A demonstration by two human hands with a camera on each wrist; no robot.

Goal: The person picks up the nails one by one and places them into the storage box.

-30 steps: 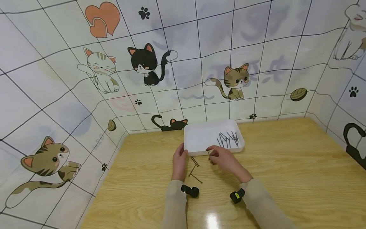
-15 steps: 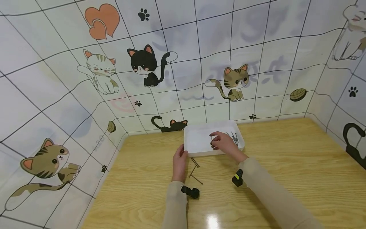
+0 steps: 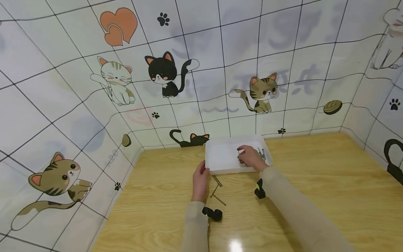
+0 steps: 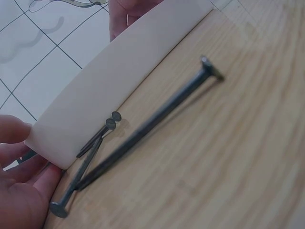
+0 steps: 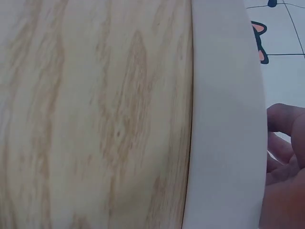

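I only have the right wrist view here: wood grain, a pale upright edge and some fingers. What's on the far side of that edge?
Observer: Nails lie inside a white tray, toward its right end.
Visitor: Where is the other hand, then?
Observer: The left hand holds the tray's near left corner.
Visitor: Is anything lying outside the tray?
Observer: Yes, four more nails lie on the wooden table, just in front of it.

Plain beige long sleeves [image 3: 292, 199], pretty loose looking, plus 2 chunky black wrist cams [image 3: 216, 215], with a bit of yellow [image 3: 257, 186] on the right cam.
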